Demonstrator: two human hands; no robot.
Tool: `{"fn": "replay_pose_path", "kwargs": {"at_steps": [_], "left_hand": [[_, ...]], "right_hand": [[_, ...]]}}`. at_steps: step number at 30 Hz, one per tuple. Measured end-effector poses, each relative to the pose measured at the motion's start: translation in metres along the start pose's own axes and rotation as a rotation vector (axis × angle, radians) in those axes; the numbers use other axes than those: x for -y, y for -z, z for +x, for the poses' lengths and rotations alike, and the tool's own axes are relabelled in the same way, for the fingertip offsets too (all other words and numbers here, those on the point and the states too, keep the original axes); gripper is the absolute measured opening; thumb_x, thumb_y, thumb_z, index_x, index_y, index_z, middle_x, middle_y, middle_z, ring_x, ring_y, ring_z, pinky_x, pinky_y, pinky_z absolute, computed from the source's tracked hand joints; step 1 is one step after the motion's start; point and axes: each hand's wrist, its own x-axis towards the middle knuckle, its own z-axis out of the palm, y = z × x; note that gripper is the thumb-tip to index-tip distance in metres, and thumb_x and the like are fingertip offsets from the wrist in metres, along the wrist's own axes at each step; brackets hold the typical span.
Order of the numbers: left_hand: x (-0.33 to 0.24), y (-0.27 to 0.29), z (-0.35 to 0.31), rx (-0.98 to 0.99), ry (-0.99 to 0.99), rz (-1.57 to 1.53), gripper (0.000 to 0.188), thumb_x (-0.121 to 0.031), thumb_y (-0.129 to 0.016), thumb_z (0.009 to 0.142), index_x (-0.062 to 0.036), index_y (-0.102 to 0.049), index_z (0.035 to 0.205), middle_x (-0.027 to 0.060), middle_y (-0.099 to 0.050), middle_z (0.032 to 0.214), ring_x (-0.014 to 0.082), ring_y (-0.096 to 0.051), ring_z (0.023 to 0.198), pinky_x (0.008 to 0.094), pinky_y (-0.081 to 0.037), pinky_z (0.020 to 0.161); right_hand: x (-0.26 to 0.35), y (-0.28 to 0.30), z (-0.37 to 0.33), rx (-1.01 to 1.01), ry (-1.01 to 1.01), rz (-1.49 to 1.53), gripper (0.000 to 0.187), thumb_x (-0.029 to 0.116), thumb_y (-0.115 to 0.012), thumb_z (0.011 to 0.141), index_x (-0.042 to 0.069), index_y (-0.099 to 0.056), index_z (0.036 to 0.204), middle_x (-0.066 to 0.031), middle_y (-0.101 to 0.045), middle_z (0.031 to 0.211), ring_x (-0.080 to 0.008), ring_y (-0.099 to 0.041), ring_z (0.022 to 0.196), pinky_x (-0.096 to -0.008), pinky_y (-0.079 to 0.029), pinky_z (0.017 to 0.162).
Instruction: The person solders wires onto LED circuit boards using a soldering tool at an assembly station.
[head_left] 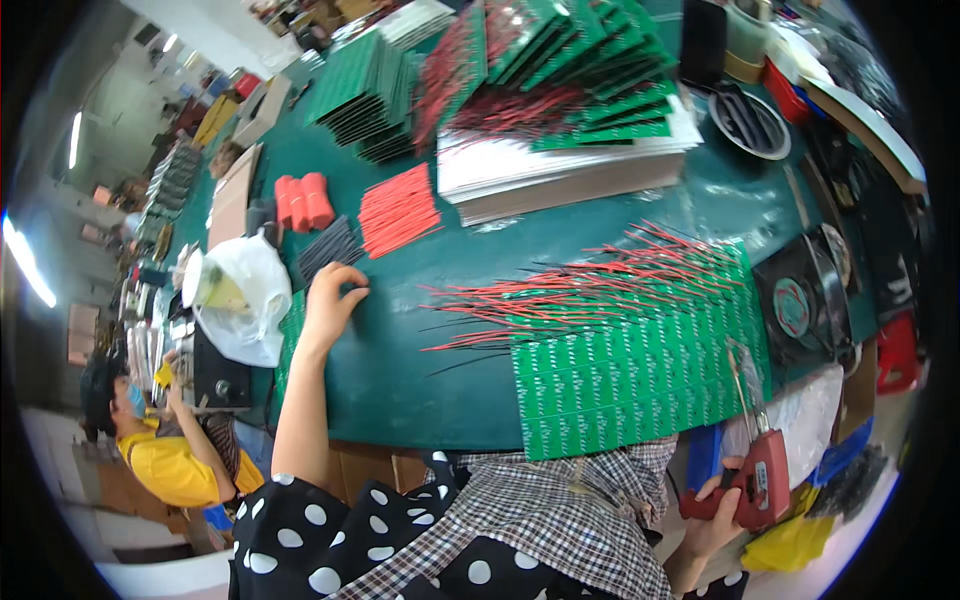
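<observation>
The left hand [330, 300] reaches forward across the green bench [420, 380], fingers curled down at the near edge of a small pile of black wire pieces [328, 248]. The fingertips touch or nearly touch the pile; whether this grip holds a wire cannot be told from the view.

The right hand [722, 505] sits low at the right, off the near edge of the bench. Its grip is closed around the handle of a red soldering gun [762, 478]. The gun's thin metal tip points up and away from the person, over the near right corner of a green circuit board panel [630, 385].

The circuit board panel lies flat on the bench in front of the person. Red and black wires [590, 290] lie fanned across the panel's far half and reach out to the left onto the bare bench.

Just right of the black wire pieces lies a bundle of short red wire pieces [398, 210]. Behind the black pile lie red rolls [303, 200]. A white plastic bag [245, 300] sits just left of the left hand.

Further back, stacks of green boards [570, 60] with red wires rest on a stack of white sheets [560, 170]. A black fan [805, 300] stands at the right edge of the bench.

Another person in a yellow shirt [165, 455] works at the lower left, well apart from the bench.
</observation>
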Motion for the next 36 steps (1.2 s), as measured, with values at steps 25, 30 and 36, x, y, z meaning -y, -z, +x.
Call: {"fn": "replay_pose_path", "kwargs": {"at_steps": [25,30,36], "left_hand": [[-0.35,-0.194,0.102,0.521,-0.496,-0.485,0.009,-0.003,-0.062,0.075,0.0009,-0.06,0.083,0.0086,-0.056,0.073,0.0162,-0.054,0.064,0.029,-0.044,0.058],[-0.348,-0.199,0.101,0.538,-0.485,-0.471,0.009,-0.004,-0.058,0.074,0.0011,-0.055,0.08,0.0146,-0.054,0.075,0.0305,-0.057,0.073,0.0396,-0.045,0.067],[-0.349,-0.2,0.101,0.527,-0.506,-0.438,0.009,-0.005,-0.059,0.073,0.0014,-0.055,0.079,0.0153,-0.054,0.076,0.0322,-0.056,0.074,0.0409,-0.044,0.066]], "right_hand": [[-0.001,0.006,0.04,0.111,-0.213,0.06,0.063,0.028,-0.066,0.082,-0.002,-0.035,0.129,-0.0196,-0.054,0.108,-0.0179,-0.057,0.062,-0.0274,-0.049,0.054],[0.0,0.002,0.05,0.215,-0.187,0.18,0.05,0.014,-0.062,0.085,0.0,-0.04,0.128,-0.0152,-0.052,0.117,-0.0144,-0.055,0.074,-0.0264,-0.047,0.064],[0.001,-0.005,0.054,0.151,-0.207,0.117,0.054,0.021,-0.063,0.084,-0.001,-0.039,0.127,-0.016,-0.054,0.106,-0.0158,-0.055,0.065,-0.0263,-0.046,0.058]]}}
